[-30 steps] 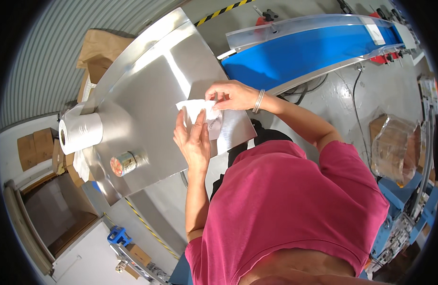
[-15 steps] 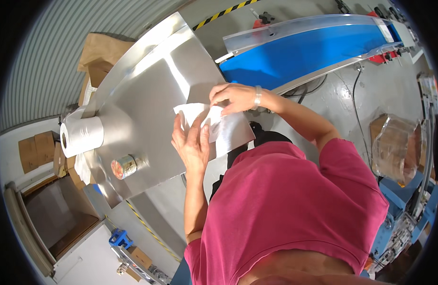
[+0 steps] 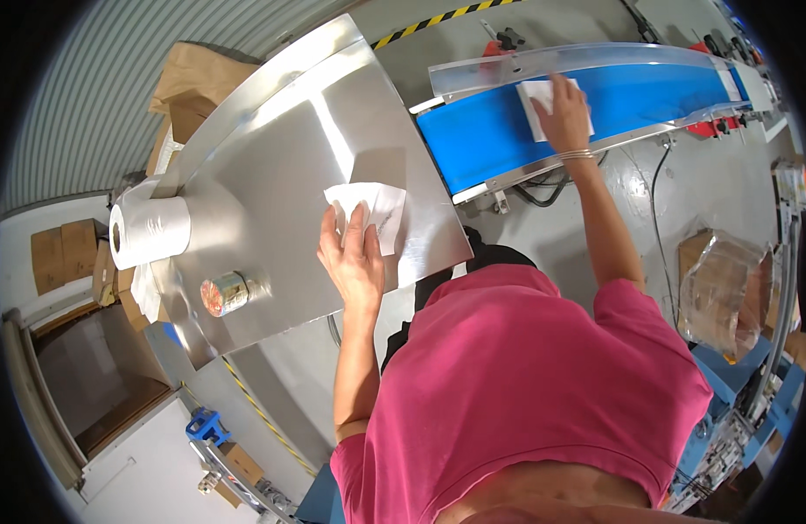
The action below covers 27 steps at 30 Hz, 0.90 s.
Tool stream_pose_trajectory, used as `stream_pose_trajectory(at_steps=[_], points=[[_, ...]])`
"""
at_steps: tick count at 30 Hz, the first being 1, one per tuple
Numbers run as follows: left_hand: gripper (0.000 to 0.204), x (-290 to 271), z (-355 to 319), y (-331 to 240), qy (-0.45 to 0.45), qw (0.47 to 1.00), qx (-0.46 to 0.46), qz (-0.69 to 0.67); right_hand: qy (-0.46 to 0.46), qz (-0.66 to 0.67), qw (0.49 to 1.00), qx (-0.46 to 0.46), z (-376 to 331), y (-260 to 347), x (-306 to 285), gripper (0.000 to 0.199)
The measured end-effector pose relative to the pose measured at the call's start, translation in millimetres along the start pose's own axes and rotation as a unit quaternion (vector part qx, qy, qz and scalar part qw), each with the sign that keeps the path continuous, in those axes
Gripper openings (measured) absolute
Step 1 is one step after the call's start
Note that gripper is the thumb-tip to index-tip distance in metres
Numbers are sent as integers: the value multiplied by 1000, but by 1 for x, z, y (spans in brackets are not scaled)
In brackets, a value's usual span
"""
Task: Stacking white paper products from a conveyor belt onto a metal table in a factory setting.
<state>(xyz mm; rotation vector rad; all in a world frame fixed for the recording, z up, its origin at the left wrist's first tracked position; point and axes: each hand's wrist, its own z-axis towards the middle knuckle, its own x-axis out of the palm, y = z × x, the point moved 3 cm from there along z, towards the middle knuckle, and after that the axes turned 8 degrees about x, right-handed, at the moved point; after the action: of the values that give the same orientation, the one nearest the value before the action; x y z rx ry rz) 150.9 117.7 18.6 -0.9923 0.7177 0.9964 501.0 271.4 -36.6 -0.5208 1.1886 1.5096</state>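
A small stack of white sheets (image 3: 383, 208) lies near the right edge of the steel table (image 3: 272, 166). My left hand (image 3: 354, 258) rests flat on the stack, fingers spread, pinning its near-left corner. My right hand (image 3: 563, 106) is stretched far out over the blue conveyor belt (image 3: 656, 87). It lies on a single white sheet (image 3: 532, 112) that sits on the belt, with the fingers still on the sheet.
On the table's left stand a roll of white film (image 3: 149, 229) and a small round tin (image 3: 224, 293). A brown paper bag (image 3: 197, 80) lies behind the table. A clear guard (image 3: 543, 63) runs along the belt's far side. A plastic-wrapped box (image 3: 722, 293) sits on the floor at right.
My right hand lifted one white sheet off the stack and carried it right onto the blue belt. My left hand stayed on the stack and flattened onto it.
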Motion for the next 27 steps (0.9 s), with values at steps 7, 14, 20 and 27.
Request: stream_pose_trajectory(at_steps=[7, 14, 20, 27], points=[[36, -1, -1, 3, 4, 1000, -14, -21, 391, 379, 822, -164, -59, 144, 10, 41], [31, -4, 2, 0, 10, 1000, 5, -28, 519, 405, 724, -205, -71, 185, 28, 40], [35, -9, 6, 2, -19, 998, -60, -12, 452, 395, 750, -276, -78, 161, 33, 39], [35, -8, 0, 13, -5, 998, -65, -6, 279, 348, 877, 177, -35, 7, 46, 27]])
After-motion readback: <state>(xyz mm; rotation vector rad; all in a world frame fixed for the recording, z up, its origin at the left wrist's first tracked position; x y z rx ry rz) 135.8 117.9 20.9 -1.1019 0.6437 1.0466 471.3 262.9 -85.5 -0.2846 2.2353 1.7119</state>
